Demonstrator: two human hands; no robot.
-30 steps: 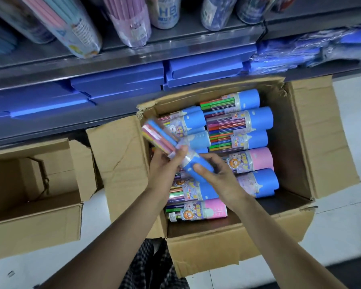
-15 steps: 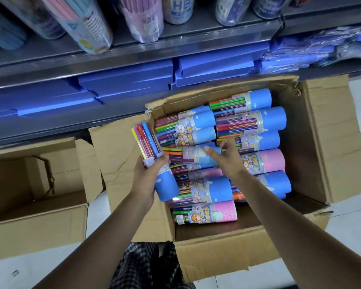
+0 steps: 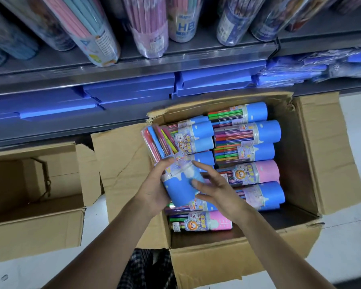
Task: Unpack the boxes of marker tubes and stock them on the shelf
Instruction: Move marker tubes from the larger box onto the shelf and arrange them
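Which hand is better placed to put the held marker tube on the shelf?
Probably the left hand: it already grips the marker tube from below. The right hand only touches the tube with straight fingers.

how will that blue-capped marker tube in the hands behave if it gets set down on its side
The blue-capped marker tube is round and smooth, so on its side it would probably roll. Its clear, glossy wall looks slippery; the left hand curls around it while the right hand steadies the cap. Packed full of markers, it likely feels stiff and fairly solid.
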